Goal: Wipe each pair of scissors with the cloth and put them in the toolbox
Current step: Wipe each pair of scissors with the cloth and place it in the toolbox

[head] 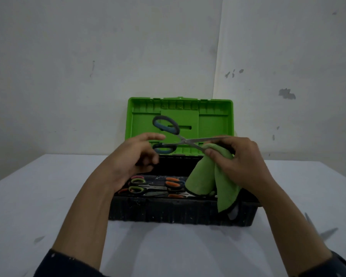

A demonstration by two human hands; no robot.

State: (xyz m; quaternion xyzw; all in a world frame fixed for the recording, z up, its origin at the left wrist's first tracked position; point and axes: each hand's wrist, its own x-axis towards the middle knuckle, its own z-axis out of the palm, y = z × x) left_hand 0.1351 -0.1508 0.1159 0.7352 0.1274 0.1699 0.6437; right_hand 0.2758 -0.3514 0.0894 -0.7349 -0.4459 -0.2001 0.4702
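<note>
Above toolbox (168,212): left hand (132,156) holds scissors (185,140), right hand (242,162) pinches cloth (200,180) on blade.

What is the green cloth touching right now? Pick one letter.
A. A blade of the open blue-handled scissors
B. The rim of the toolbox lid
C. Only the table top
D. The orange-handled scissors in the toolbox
A: the right hand pinches the green cloth round one blade of the blue-handled scissors, whose blades are spread open above the toolbox.
</note>
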